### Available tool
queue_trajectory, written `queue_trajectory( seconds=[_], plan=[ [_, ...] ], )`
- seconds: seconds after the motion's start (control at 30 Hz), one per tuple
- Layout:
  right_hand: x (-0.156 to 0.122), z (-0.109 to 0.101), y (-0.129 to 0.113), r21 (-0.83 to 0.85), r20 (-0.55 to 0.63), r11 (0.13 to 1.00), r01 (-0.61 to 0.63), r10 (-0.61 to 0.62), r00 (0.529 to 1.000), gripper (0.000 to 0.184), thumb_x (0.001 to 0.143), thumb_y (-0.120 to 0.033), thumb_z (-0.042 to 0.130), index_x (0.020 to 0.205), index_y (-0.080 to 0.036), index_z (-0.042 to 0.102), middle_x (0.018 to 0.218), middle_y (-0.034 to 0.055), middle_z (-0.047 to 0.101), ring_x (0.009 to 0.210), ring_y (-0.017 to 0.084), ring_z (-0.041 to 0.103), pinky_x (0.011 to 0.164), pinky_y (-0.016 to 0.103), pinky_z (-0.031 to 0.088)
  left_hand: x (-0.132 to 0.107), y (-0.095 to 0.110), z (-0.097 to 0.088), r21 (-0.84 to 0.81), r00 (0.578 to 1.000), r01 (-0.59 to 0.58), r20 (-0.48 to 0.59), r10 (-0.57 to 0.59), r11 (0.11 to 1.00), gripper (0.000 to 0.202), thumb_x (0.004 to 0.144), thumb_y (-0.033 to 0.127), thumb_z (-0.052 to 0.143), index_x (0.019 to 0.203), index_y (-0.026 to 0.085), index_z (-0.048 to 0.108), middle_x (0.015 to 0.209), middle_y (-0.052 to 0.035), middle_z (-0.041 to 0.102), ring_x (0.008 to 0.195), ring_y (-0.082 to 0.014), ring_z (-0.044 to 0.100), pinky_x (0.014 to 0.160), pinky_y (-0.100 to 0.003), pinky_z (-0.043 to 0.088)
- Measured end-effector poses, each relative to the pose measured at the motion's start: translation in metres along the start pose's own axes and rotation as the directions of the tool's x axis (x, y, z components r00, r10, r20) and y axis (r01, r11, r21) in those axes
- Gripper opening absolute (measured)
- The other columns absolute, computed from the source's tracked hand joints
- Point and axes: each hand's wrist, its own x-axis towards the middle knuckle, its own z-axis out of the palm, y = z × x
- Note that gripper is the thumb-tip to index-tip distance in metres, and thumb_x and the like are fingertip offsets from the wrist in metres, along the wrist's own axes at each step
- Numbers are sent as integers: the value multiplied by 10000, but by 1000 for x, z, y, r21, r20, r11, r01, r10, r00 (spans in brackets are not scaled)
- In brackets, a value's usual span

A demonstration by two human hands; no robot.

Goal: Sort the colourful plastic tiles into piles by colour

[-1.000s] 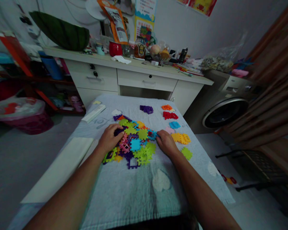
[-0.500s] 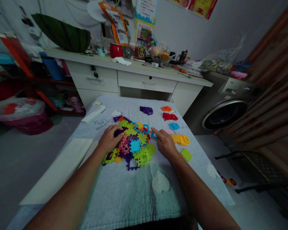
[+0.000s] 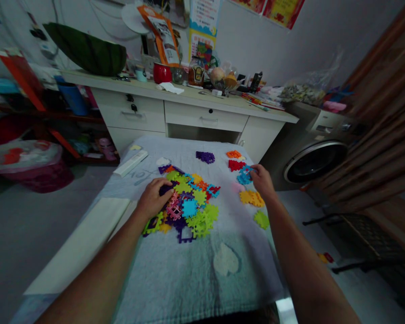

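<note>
A mixed pile of interlocking plastic tiles, with a light blue tile (image 3: pixel 189 208) and lime green tiles (image 3: pixel 202 221) on top, lies mid-table. At the pile's left edge, my left hand (image 3: pixel 153 197) has its thumb and fingers curled around a dark purple tile (image 3: pixel 166 187). My right hand (image 3: pixel 263 181) is at the right side, its fingertips closed on a blue tile (image 3: pixel 245 174) over the small blue group. Around it are red tiles (image 3: pixel 236 165), orange tiles (image 3: pixel 233 154), yellow tiles (image 3: pixel 252 198) and a lime green tile (image 3: pixel 261 219). Purple tiles (image 3: pixel 205 157) lie farther back.
A patterned cloth (image 3: pixel 202 279) covers the table. Long white strips (image 3: pixel 77 243) lie along its left side. Behind stands a white desk (image 3: pixel 189 112) with a watermelon piece (image 3: pixel 87 49) and jars. A washing machine (image 3: pixel 310 148) and a chair (image 3: pixel 361 238) stand to the right.
My right hand has moved right and away from me, from the pile's right edge to the blue group, carrying a blue tile. My left hand has stayed at the pile.
</note>
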Motion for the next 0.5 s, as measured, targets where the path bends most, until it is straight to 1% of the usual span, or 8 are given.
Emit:
queue_trajectory(
  seconds=[0.03, 0.1, 0.2, 0.27, 0.37, 0.43, 0.5],
  plan=[
    [9, -4, 11, 18, -51, 998, -66, 66, 996, 269, 775, -265, 527, 988, -152, 647, 733, 31, 648, 630, 161, 584, 593, 263, 446, 0, 0, 0, 1, 1000, -1, 0, 1, 1000, 296, 796, 436, 570, 974, 211, 643, 1099, -74, 620, 1091, -261, 580, 1022, -451, 433],
    [22, -11, 29, 65, -103, 979, -192, 198, 975, 217, 735, -266, 571, 893, -146, 658, 688, 24, 641, 591, 146, 566, 540, 242, 421, 0, -1, 0, 3, 1000, 0, 0, 0, 1000, 303, 795, 443, 571, 973, 208, 643, 1093, -75, 621, 1085, -262, 582, 1019, -451, 434],
    [29, -14, 47, 122, -81, 935, -333, 343, 936, 139, 693, -237, 614, 795, -149, 647, 620, 8, 621, 538, 127, 554, 488, 221, 402, 0, 0, 0, 4, 1000, 0, 2, 0, 1000, 304, 798, 449, 570, 975, 213, 640, 1095, -69, 622, 1087, -257, 582, 1022, -442, 434],
    [29, -13, 52, 126, -50, 920, -370, 379, 924, 107, 681, -206, 622, 768, -147, 640, 584, 2, 606, 516, 124, 560, 482, 219, 417, 0, 0, -1, 2, 1000, 0, 4, 0, 1000, 300, 799, 449, 570, 975, 216, 638, 1104, -68, 621, 1092, -253, 581, 1026, -436, 432],
    [28, -7, 56, 91, -46, 920, -380, 385, 922, 109, 667, -170, 636, 770, -136, 650, 580, 16, 613, 524, 137, 583, 507, 237, 454, 0, 0, -1, -2, 1000, -1, 9, 1, 1000, 306, 803, 453, 567, 979, 213, 637, 1112, -73, 618, 1100, -253, 579, 1030, -432, 431],
    [27, -4, 59, 57, -58, 922, -383, 386, 921, 129, 653, -147, 648, 779, -135, 668, 613, 34, 638, 575, 155, 611, 547, 250, 474, 0, 0, -1, -4, 1000, -2, 11, 2, 1000, 308, 805, 455, 568, 985, 214, 637, 1113, -74, 616, 1104, -252, 578, 1032, -431, 430],
    [26, -3, 61, -15, -70, 931, -365, 363, 929, 143, 641, -121, 653, 779, -143, 686, 680, 56, 672, 669, 178, 642, 616, 262, 493, 0, -1, 0, -4, 1000, -5, 10, 5, 1000, 303, 806, 453, 571, 988, 218, 635, 1113, -71, 614, 1101, -249, 578, 1031, -429, 430]
  ],
)
